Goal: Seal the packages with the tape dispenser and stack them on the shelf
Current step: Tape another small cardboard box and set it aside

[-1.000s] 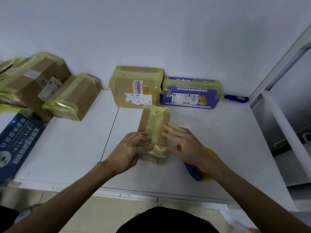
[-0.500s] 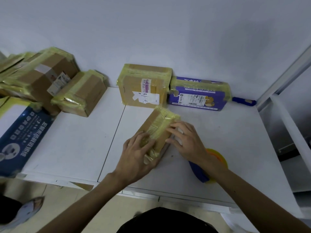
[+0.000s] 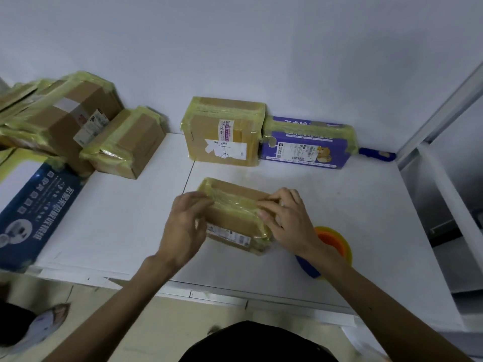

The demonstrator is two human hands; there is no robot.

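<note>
A small cardboard package (image 3: 235,218) wrapped in yellowish tape lies crosswise on the white table (image 3: 125,226), its label facing me. My left hand (image 3: 187,226) grips its left end with curled fingers. My right hand (image 3: 285,220) holds its right end, fingertips curled over the taped top. The tape dispenser (image 3: 332,244), orange and yellow roll with a blue handle, lies on the table just behind my right wrist, partly hidden by it.
Taped packages stand along the wall: a brown box (image 3: 224,134), a purple box (image 3: 308,145), two brown boxes (image 3: 125,147) at the left. A blue printed carton (image 3: 34,212) lies at the left edge. White shelf frame (image 3: 444,178) rises at the right.
The small package has been turned from lengthwise, through a diagonal, to crosswise. Both hands shifted to its two ends. The view moved slightly left.
</note>
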